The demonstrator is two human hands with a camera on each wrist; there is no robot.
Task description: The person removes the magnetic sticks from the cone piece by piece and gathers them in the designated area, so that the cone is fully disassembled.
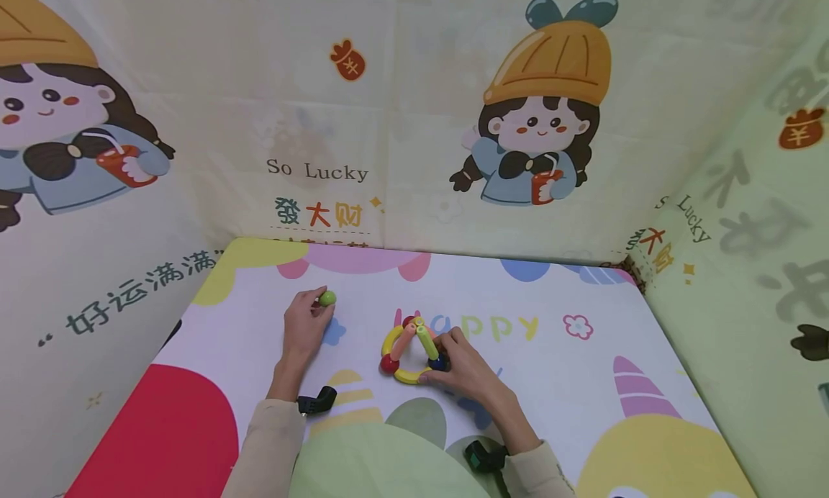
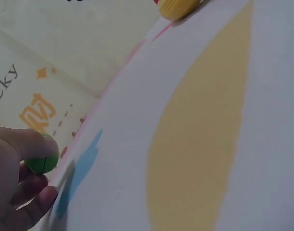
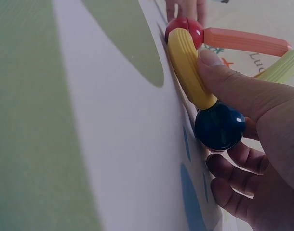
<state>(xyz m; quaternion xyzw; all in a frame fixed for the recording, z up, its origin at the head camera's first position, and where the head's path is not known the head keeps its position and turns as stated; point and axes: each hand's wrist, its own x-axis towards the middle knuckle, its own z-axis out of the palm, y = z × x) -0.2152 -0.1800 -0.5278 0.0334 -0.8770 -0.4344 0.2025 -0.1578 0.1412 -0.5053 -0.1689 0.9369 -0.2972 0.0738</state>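
Note:
My left hand (image 1: 304, 332) pinches a green ball (image 1: 328, 298) between thumb and fingers, over the far left part of the table. To its right, a toy frame of building rods and balls sits on the table. Curved yellow rods (image 1: 406, 376) form its base, with a red ball (image 1: 389, 364) and a dark blue ball (image 1: 438, 362) at the corners. A salmon rod (image 1: 402, 342) and a light green rod (image 1: 427, 343) lean together at the top. My right hand (image 1: 471, 372) grips the frame's right side, thumb on the yellow rod (image 3: 188, 70), fingers around the blue ball (image 3: 220, 126).
A printed cloth (image 1: 537, 296) with coloured shapes and letters covers the table. Patterned fabric walls (image 1: 414, 124) rise behind the table and at both sides. Each wrist wears a small black camera, one on the left (image 1: 317, 400) and one on the right (image 1: 486, 456).

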